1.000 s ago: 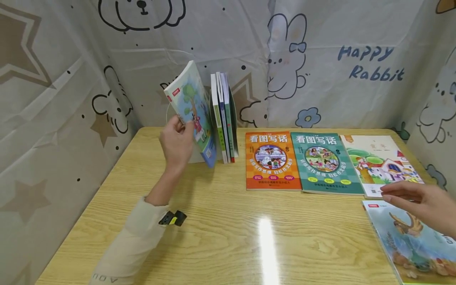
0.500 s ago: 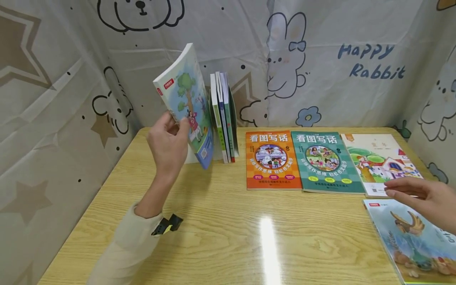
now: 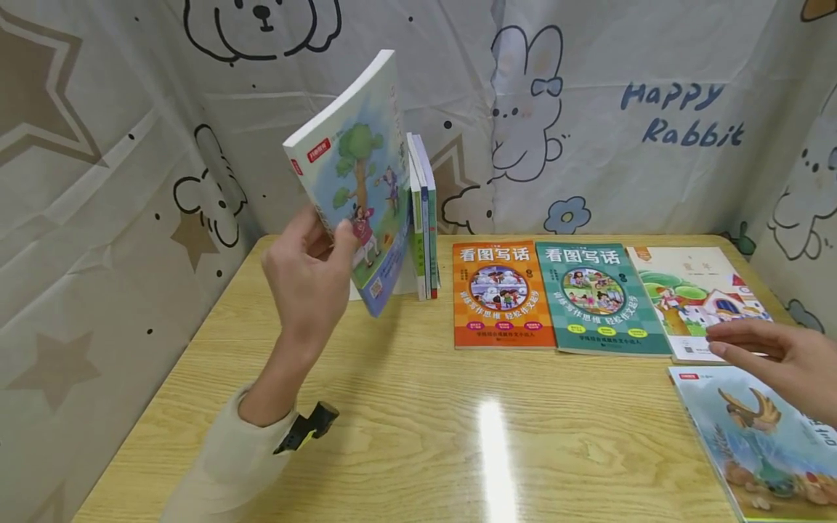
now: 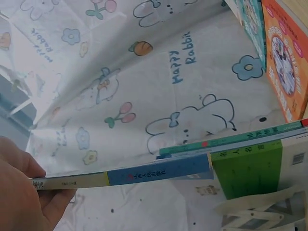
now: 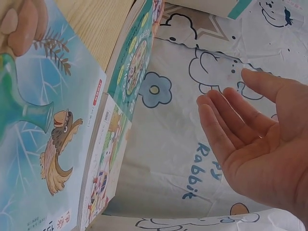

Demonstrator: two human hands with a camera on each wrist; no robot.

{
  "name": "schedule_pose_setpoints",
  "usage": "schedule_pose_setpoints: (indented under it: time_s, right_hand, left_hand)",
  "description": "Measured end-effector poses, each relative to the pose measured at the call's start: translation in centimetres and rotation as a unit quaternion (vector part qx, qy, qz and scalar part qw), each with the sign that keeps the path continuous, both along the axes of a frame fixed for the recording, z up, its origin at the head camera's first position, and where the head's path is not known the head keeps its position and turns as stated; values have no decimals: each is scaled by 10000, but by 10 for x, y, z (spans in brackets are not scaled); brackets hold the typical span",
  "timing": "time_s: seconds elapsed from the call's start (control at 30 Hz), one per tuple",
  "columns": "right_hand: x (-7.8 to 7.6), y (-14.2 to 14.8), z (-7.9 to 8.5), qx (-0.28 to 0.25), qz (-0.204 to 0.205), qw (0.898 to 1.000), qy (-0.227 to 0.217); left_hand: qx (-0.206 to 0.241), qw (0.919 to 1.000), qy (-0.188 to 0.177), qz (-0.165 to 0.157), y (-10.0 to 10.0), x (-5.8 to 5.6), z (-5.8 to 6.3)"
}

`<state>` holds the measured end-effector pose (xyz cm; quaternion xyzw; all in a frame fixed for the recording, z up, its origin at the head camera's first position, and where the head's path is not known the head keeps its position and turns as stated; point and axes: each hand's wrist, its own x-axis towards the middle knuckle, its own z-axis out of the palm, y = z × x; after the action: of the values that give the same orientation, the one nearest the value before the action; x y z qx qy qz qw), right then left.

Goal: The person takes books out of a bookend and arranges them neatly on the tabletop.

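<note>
My left hand pinches a blue picture-covered book by its spine side, thumb on the cover. Raised off the table and tilted, the book has its tree drawing facing me. In the left wrist view its spine runs out from between thumb and fingers. Just right of it, several books stand upright in a row, partly hidden by the held one. My right hand hovers with relaxed fingers over a light-blue book with a bird, holding nothing; its palm shows in the right wrist view.
Flat on the table lie an orange book, a teal book and a white book with a house scene. A lattice-like white book stand shows beside the upright books. A printed cloth hangs behind the table.
My left hand has lifted the blue book up and toward me, away from the upright row. The right hand has barely moved.
</note>
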<state>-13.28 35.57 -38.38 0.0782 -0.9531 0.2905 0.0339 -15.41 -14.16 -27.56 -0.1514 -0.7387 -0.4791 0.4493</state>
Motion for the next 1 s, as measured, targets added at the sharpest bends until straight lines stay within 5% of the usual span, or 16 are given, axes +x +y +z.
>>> schedule_pose_setpoints:
  time_s: [0.23, 0.6, 1.0]
  right_hand:
    - [1, -7, 2, -126, -135, 9997, 159]
    - [3, -11, 6, -171, -207, 9996, 121]
    - [5, -23, 13, -654, 290, 9971, 259]
  left_hand:
    - [-182, 9990, 384, -146, 3, 14, 6]
    - [-223, 9962, 321, -774, 11, 33, 16]
    - [-396, 9760, -346, -2113, 42, 33, -8]
